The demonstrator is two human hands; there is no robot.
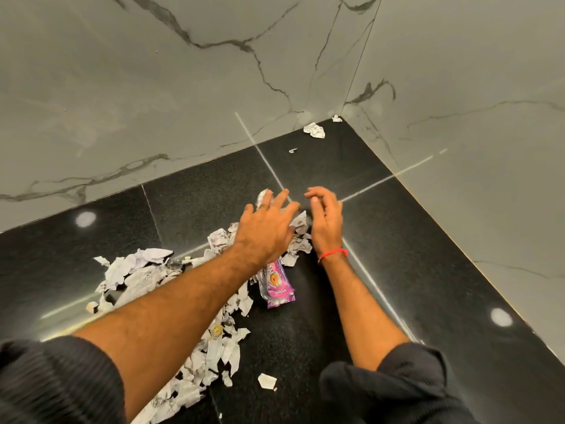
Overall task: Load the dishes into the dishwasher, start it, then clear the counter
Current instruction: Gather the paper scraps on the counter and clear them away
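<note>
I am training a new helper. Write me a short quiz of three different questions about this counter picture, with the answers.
1. True or false: the pink wrapper lies between the two forearms.
2. Which wrist wears the red thread?
3. Multiple choice: the crumpled paper far from the pile sits A) near the wall corner, B) under the left hand, C) on a plate.

Key: 1 true; 2 the right hand wrist; 3 A.
</note>
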